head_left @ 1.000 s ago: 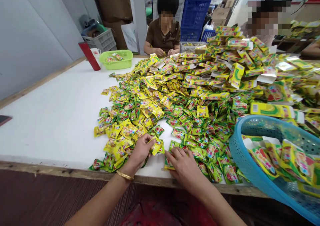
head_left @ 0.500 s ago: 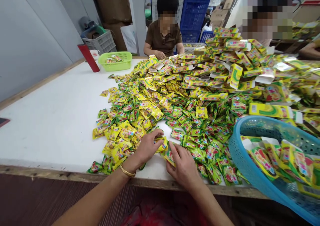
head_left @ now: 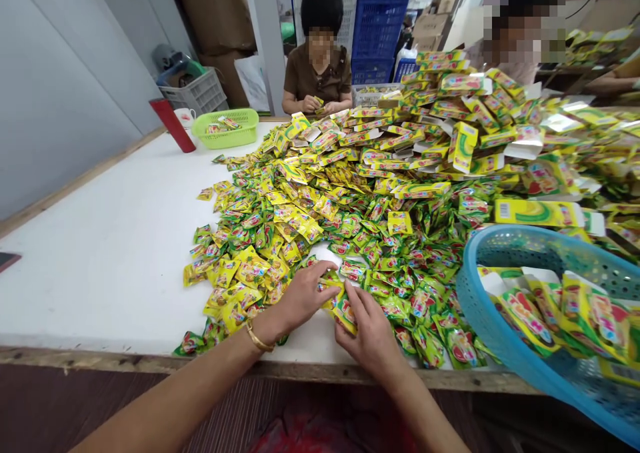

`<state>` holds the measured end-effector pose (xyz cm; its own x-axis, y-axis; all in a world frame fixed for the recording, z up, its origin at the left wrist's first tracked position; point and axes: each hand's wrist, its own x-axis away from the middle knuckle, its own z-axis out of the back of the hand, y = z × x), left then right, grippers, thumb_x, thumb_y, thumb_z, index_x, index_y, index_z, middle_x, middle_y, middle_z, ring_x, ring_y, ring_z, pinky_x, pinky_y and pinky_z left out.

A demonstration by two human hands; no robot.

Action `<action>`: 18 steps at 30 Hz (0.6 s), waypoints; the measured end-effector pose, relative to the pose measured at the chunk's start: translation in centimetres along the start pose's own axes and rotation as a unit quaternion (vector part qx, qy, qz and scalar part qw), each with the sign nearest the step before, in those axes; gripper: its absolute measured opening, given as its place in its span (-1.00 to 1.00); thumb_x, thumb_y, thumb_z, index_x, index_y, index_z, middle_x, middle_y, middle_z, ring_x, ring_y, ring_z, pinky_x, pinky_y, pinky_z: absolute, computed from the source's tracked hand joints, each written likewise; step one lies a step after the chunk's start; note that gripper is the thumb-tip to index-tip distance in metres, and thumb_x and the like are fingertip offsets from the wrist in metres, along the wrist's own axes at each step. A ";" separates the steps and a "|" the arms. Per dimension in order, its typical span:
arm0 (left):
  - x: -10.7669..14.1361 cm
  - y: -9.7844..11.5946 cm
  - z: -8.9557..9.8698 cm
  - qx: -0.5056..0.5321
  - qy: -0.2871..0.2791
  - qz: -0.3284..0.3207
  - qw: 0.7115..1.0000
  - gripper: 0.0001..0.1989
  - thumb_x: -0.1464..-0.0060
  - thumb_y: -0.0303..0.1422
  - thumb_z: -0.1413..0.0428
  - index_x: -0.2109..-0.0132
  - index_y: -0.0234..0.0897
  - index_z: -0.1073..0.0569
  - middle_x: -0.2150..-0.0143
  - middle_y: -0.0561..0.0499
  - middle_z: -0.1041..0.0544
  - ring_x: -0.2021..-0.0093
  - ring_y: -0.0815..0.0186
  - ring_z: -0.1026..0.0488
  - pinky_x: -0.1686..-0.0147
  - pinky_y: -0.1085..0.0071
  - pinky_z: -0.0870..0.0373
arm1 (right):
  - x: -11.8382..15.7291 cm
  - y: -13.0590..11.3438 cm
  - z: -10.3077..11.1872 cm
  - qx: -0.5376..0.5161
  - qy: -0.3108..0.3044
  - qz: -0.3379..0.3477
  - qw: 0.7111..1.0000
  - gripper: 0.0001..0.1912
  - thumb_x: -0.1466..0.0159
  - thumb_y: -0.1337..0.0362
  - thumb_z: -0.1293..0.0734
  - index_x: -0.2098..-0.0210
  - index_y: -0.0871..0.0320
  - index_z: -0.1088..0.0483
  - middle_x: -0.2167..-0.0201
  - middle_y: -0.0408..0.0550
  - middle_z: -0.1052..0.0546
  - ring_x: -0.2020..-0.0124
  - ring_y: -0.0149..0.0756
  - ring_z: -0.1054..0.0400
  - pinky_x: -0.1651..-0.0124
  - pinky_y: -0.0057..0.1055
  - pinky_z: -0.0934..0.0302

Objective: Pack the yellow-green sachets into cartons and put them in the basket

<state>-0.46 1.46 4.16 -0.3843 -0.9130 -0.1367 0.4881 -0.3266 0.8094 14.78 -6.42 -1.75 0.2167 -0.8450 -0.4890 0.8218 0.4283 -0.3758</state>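
Near the table's front edge, my left hand (head_left: 306,298), with a gold bracelet at its wrist, pinches a yellow packet (head_left: 329,286). Just to its right, my right hand (head_left: 369,326) has its fingers closed on a green and yellow packet (head_left: 345,313). The two packets touch or overlap between my hands. Yellow packets (head_left: 253,266) lie in a heap to the left, and green packets with red fruit prints (head_left: 423,299) lie to the right. The fingertips under the packets are hidden.
A blue basket (head_left: 473,286) holding filled boxes stands at the right. Many yellow boxes (head_left: 463,147) are piled behind the packets. A green basket (head_left: 225,136) and a red cylinder (head_left: 173,125) are at the far left. A person (head_left: 320,59) sits across the white table (head_left: 115,259).
The green and yellow packet has risen between my hands and shows more of its face. The person across now holds a small yellow item. The view has shifted slightly.
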 end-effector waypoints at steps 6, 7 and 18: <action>0.6 0.4 -0.2 -0.014 -0.041 0.104 0.994 -0.83 0.08 -0.35 -0.09 0.34 -0.31 -0.53 0.44 0.05 -0.50 0.42 0.32 -0.36 0.38 0.47 -0.24 | -0.1 -0.1 -0.1 0.055 0.005 0.023 0.998 -0.28 -0.19 0.32 -0.20 -0.29 0.29 0.11 0.05 0.16 -0.36 0.10 -0.13 -0.24 0.09 -0.19 -0.22; 0.5 0.4 -0.1 -0.012 -0.073 0.116 0.991 -0.85 0.09 -0.36 -0.07 0.42 -0.32 -0.52 0.52 0.08 -0.45 0.47 0.36 -0.32 0.44 0.49 -0.19 | -0.1 -0.1 0.0 0.066 0.002 0.031 0.997 -0.28 -0.19 0.32 -0.20 -0.29 0.30 0.10 0.05 0.17 -0.37 0.10 -0.12 -0.24 0.09 -0.17 -0.20; -0.7 1.6 2.5 0.127 -0.195 0.070 0.970 -0.70 0.27 -0.38 -0.21 0.26 -0.27 -0.50 0.44 0.09 -0.43 0.42 0.36 -0.30 0.45 0.53 -0.23 | -0.1 0.0 0.2 0.060 0.009 0.026 0.998 -0.25 -0.23 0.27 -0.19 -0.32 0.31 0.22 0.01 0.19 -0.37 0.09 -0.13 -0.24 0.07 -0.20 -0.19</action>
<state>-1.39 2.16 6.97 -0.6203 -0.7654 0.1713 0.3665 -0.0898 0.9261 14.86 -6.38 -1.56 0.2534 -0.8161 -0.5194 0.8669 0.4298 -0.2524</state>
